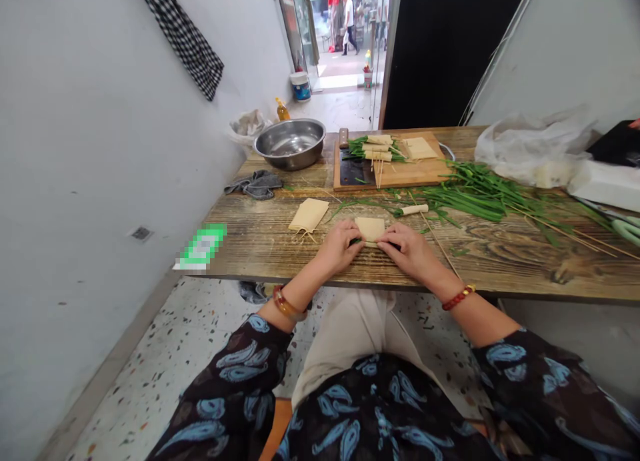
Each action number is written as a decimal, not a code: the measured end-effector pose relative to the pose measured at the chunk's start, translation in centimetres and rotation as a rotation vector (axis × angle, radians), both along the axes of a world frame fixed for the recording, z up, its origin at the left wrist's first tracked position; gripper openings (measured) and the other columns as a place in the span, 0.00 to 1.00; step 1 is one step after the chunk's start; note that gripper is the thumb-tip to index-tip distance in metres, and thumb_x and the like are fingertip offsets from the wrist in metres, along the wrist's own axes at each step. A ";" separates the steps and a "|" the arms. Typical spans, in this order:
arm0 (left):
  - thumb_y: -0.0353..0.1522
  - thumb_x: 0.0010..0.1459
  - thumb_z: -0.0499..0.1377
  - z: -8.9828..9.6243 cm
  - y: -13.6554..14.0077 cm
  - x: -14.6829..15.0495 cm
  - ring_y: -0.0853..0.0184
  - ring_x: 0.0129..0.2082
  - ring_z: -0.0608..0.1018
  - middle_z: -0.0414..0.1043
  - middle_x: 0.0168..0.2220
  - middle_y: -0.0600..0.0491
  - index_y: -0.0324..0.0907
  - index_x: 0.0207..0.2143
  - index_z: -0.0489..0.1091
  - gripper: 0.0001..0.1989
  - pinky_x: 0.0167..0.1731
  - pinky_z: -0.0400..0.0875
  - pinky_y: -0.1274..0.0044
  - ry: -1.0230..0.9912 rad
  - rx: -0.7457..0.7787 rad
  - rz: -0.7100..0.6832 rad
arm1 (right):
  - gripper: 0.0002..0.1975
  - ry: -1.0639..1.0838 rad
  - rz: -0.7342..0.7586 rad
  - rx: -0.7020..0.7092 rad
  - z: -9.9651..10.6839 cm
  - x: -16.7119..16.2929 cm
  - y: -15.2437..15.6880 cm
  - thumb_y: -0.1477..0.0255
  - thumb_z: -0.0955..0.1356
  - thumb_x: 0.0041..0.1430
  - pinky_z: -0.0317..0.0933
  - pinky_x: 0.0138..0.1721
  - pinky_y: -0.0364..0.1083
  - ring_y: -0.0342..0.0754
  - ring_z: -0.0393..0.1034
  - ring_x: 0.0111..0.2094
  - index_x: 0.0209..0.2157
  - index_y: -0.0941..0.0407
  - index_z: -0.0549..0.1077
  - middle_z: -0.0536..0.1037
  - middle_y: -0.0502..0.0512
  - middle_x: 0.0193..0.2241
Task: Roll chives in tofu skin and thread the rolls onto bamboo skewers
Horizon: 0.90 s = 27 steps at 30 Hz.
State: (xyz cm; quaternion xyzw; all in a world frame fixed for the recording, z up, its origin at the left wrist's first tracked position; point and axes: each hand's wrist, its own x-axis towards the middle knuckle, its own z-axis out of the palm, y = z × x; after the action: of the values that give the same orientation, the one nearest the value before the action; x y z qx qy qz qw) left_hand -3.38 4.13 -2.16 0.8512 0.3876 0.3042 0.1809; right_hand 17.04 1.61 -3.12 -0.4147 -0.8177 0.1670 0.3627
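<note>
A pale yellow tofu sheet (371,228) lies on the wooden table in front of me, its near edge curled over a little green. My left hand (341,249) pinches the left end of that edge. At the right end my right hand (406,250) has its fingers closed on the same edge. Just beyond my right hand is a finished roll (415,209) with green chive ends sticking out. To the left of my left hand sits a stack of tofu sheets (309,215), with thin strips at its near side.
A cutting board (413,175) at the back holds a cleaver (355,171), chive rolls (378,147) and more sheets (419,148). Loose chives (470,201) and thin sticks (565,231) spread rightward. A steel basin (291,141), grey cloth (256,183) and plastic bag (530,147) also stand there.
</note>
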 end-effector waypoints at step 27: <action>0.24 0.57 0.51 0.2 -0.2 0.5 0.65 0.35 0.68 0.68 0.31 0.51 0.41 0.31 0.71 0.10 0.37 0.63 0.73 0.090 0.055 0.014 | 0.08 0.015 -0.081 -0.173 0.3 -0.6 1.4 0.75 0.65 0.57 0.60 0.36 0.45 0.47 0.69 0.32 0.32 0.56 0.78 0.75 0.53 0.28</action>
State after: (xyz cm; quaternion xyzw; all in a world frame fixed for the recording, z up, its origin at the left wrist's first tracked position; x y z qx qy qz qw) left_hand -2.88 3.98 -1.96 0.8659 0.3929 0.2774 0.1375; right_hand 16.48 3.04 -2.77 -0.4758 -0.7802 0.2251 0.3380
